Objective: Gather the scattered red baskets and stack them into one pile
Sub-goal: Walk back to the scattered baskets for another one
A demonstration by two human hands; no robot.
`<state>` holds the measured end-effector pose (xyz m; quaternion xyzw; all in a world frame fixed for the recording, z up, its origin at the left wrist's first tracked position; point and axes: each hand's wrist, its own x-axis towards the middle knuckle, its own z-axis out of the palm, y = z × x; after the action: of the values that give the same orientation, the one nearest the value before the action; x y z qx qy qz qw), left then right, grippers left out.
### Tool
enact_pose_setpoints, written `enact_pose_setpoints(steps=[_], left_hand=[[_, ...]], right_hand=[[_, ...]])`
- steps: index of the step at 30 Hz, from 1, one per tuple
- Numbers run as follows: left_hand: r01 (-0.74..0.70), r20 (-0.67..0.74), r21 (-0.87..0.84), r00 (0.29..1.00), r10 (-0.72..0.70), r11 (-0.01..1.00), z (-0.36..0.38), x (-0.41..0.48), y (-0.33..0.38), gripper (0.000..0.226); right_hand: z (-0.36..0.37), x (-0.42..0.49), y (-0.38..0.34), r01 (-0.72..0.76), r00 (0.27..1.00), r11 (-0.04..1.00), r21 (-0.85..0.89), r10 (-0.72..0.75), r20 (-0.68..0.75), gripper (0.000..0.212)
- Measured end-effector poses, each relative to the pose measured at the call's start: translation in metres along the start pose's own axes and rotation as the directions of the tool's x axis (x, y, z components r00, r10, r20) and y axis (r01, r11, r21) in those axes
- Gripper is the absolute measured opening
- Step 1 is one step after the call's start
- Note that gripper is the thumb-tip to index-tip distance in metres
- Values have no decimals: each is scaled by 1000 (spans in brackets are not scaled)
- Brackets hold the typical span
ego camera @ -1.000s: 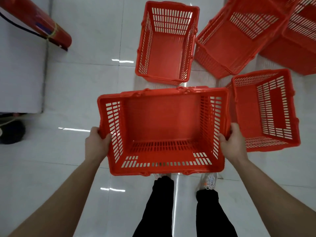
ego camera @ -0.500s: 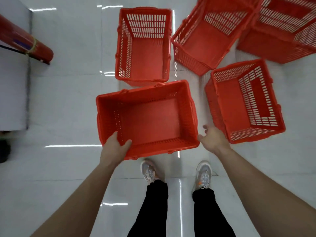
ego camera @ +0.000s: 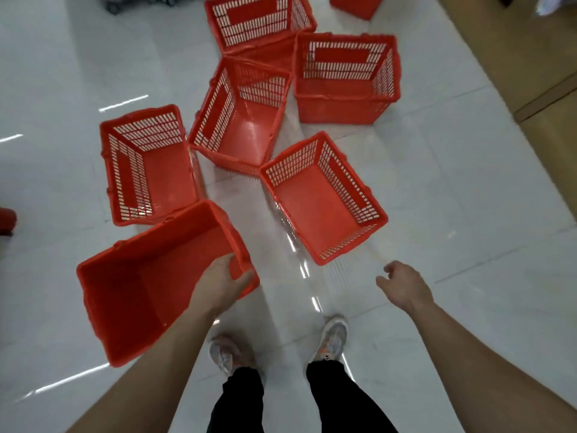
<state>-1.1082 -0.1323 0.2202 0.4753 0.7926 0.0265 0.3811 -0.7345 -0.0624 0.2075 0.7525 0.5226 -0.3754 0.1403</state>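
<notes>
Plainly the gathering step is in hand, and no pile shows yet. The left hand [ego camera: 220, 284] grips the right-hand end rim of the carried basket [ego camera: 146, 276], thumb over the edge, at the near left of the scene. That basket hangs tilted, its mouth turned up and to the right. The right hand [ego camera: 404, 285] holds nothing, its fingers loosely curled, just short of the near right basket [ego camera: 321, 198].

On the floor [ego camera: 452, 182] the others stand open side up: the left basket [ego camera: 146, 170], the middle basket [ego camera: 240, 120], the far right basket [ego camera: 346, 79] and the far basket [ego camera: 259, 23].

I judge the next move to be nesting. The carried basket must be turned so its long side matches a floor basket's, then lowered straight in. The near right one is closest to the free hand.

Motion blur smooths the carried basket's walls, so its slots are hard to read. Whether its low corner clears the floor I cannot tell. A red corner [ego camera: 356, 6] at the far edge is cut off, as is a red object [ego camera: 6, 218] at the left edge.
</notes>
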Motion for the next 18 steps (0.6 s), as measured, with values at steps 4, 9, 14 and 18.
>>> enact_pose_setpoints(steps=[4, 9, 14, 18], left_hand=[[-85, 43, 88, 996, 81, 992, 23, 31, 60, 64], [-139, 87, 140, 988, 128, 980, 69, 92, 101, 68], [-181, 113, 236, 981, 159, 955, 121, 181, 94, 66], [-165, 117, 267, 984, 138, 950, 157, 251, 69, 68]], right_hand=[[2, 32, 36, -27, 999, 992, 126, 23, 33, 52], [38, 96, 47, -67, 997, 949, 310, 51, 60, 53], [97, 179, 43, -100, 995, 882, 461, 85, 53, 61], [153, 239, 33, -164, 983, 790, 591, 182, 30, 72]])
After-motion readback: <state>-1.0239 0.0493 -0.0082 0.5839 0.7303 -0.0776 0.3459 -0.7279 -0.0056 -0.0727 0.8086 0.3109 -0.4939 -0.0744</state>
